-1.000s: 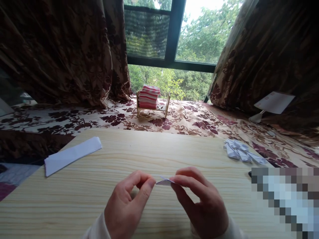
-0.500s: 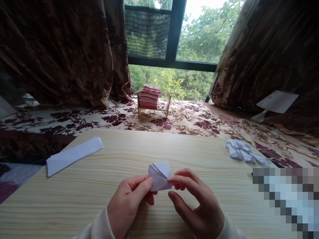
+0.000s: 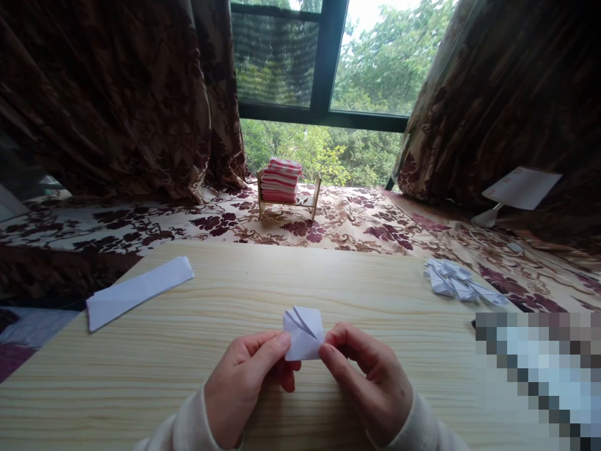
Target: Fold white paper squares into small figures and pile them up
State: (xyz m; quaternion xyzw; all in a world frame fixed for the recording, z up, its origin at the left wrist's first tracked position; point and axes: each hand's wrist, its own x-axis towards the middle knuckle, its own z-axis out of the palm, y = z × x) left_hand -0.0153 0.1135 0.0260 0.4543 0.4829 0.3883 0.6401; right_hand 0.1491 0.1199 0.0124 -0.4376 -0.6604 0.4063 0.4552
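A small folded piece of white paper (image 3: 304, 341) is held up just over the table, with slanting creased layers across its upper part. My left hand (image 3: 248, 379) pinches its left edge, thumb on the front and the other fingers behind. My right hand (image 3: 370, 379) closes thumb and forefinger on the paper's right edge. At the table's far right corner lies a cluster of folded white paper pieces (image 3: 460, 282). A stack of white paper strips (image 3: 141, 291) rests at the left.
The light wood table (image 3: 225, 282) meets a ledge covered in floral cloth (image 3: 347, 219). There stands a small wooden rack (image 3: 307, 202) with folded pink striped cloths (image 3: 282, 180). A white lamp (image 3: 521, 188) is at right. A blurred-out patch (image 3: 544, 376) hides the right front.
My right thumb has come up to meet the forefinger, pinching the paper's right edge. The paper has shifted very slightly to the right in my left hand.
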